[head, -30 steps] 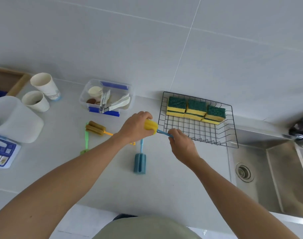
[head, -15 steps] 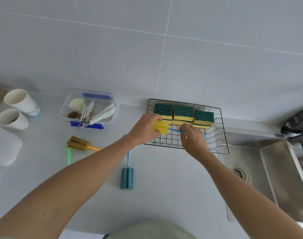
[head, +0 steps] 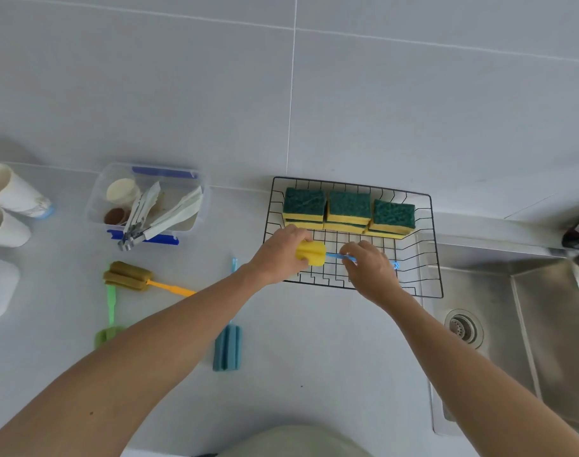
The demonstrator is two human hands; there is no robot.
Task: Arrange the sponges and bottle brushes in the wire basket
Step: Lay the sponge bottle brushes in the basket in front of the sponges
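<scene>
Brush [head: 314,254] lies across the basket [head: 435,245] in front of the sponges [head: 349,211]; my left hand [head: 278,258] grips its yellow head, right hand [head: 370,268] pinches the blue handle.

2 paper cups [head: 8,206] lie left of a clear container [head: 148,202] (tongs inside); sink [head: 529,341] at right.

Soft, even, cool daylight fills the view with only faint shadows on the pale surface [head: 314,357], a glare on the steel sink [head: 545,324], wide-angle bending at the edges, and slight blur on the right hand [head: 369,270].
</scene>
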